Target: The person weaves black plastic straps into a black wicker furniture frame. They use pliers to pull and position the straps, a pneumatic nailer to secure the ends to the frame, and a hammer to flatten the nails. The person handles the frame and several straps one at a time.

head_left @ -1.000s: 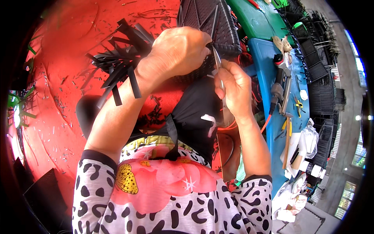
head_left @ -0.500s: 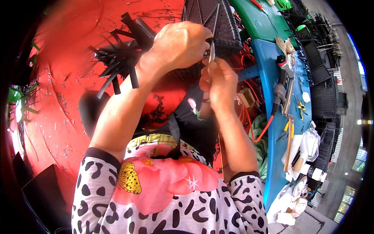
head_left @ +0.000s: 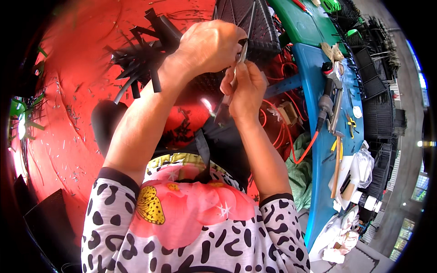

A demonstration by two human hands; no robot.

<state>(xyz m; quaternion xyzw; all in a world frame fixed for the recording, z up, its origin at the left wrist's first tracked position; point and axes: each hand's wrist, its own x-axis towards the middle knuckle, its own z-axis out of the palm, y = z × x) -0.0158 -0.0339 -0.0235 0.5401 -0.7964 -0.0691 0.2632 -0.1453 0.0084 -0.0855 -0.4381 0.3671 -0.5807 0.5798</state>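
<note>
My right hand [head_left: 248,88] is closed around a slim, pointed silver metal tool [head_left: 243,55], whose tip meets the fingers of my left hand. My left hand [head_left: 211,48] is closed, its fingers curled at the edge of a black woven frame [head_left: 259,27]. A bit of black strip [head_left: 242,42] shows at its fingertips; the rest of its grip is hidden behind the hand. Beyond my left wrist, a bundle of flat black strips [head_left: 141,57] fans out, their cut ends pointing left and down.
To the right stands a blue table [head_left: 314,182] carrying an air tool [head_left: 325,102] with a red hose, a hammer [head_left: 337,168] and yellow-handled pliers [head_left: 351,127]. A green table [head_left: 309,27] adjoins it. Black scraps litter the red floor [head_left: 68,150]. A small box [head_left: 287,113] sits under the table.
Both hands have shifted slightly, the right one up and to the left with the metal tool. The tool is tilted more. The strip bundle has hardly moved.
</note>
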